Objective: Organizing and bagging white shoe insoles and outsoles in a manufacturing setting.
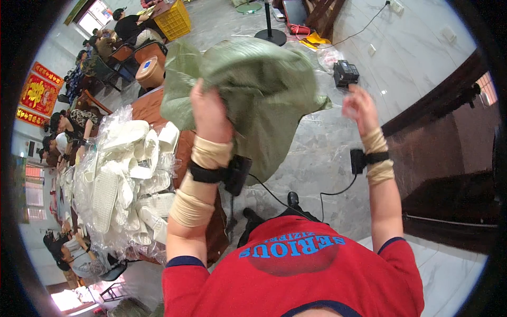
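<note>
A large pale green woven sack (264, 90) billows in the air in front of me, blurred along its upper part. My left hand (212, 117) is at the sack's near left side and appears closed on its edge, though motion smears the fingers. To the right, my right hand (360, 110) is raised apart from the sack, its fingers loosely bent and spread with nothing seen in them. Left of my left arm lies a heap of white slippers (129, 174), many in clear plastic wrap, on a brown-covered table (185, 148).
A black stand base (270, 37) and a dark boxy device (346, 73) are on the grey floor beyond the sack. A dark wooden piece of furniture (449, 142) flanks my right. A yellow crate (172, 20), a tan bin (150, 71) and several seated people are at left.
</note>
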`<state>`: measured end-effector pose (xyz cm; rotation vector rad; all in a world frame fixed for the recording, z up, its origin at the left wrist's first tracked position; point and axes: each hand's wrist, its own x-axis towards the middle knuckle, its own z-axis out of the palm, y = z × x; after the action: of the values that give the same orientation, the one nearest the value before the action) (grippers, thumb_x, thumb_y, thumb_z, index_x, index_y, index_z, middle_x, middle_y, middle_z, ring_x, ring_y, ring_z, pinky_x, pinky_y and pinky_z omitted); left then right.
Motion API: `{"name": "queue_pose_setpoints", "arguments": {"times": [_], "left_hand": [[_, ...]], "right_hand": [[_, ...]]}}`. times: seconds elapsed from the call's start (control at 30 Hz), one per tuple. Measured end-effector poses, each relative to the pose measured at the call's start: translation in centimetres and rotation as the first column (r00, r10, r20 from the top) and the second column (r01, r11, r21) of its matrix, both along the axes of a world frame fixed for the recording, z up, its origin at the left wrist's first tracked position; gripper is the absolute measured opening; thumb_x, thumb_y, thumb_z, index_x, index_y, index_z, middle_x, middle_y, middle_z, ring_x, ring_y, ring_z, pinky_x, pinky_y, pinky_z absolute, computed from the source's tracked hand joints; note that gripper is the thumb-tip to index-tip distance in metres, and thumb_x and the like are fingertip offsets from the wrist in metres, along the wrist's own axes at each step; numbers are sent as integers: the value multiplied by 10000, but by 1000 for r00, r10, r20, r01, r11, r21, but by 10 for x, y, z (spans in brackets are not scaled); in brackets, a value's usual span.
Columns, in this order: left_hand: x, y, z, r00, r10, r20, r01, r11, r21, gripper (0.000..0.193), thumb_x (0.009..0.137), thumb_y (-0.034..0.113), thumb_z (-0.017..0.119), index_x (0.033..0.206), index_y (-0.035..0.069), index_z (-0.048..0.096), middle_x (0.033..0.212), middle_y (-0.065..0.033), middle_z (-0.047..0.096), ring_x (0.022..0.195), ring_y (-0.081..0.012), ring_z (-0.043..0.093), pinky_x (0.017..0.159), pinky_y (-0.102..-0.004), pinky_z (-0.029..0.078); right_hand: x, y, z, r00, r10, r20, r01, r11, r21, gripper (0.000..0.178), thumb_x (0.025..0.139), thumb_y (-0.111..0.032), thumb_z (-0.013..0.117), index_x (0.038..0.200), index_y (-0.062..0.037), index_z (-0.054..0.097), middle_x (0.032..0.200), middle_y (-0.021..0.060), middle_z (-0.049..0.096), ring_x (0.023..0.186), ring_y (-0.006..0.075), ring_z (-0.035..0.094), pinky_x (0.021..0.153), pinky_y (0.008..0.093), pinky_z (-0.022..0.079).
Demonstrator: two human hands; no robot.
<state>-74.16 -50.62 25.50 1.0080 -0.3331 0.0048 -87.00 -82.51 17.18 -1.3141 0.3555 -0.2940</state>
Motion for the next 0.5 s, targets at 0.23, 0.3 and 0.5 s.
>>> {"name": "queue_pose_setpoints", "arguments": {"times": [0.23,0.3,0.5], "left_hand": [[26,3,71,996,19,84,-25,997,69,222,945,183,500,1043,10,598,1001,-82,646,864,-183,634,753,-326,525],[30,10,90,991,-69,116,63,996,61,228,948,193,487,1043,20,601,1010,-80,645,877,-187,634,761,-339,526],[110,20,87,909,109,403,-102,994,-39,268,904,225,494,1021,26,631,974,-70,644,882,-196,614,783,-338,499]], "right_hand": [[-9,44,-202,854,206,-478,-252,967,-33,615,870,-430,571,1389,-177,358,1350,106,441,1220,261,428,907,494,411],[19,66,-212,896,167,-412,-164,986,41,709,868,-475,557,1445,-202,249,1454,81,335,1345,272,269,974,561,312],[79,47,-260,993,-6,-120,-3,997,-81,172,914,-270,524,927,-101,547,813,22,600,690,157,600,577,348,549]]}}
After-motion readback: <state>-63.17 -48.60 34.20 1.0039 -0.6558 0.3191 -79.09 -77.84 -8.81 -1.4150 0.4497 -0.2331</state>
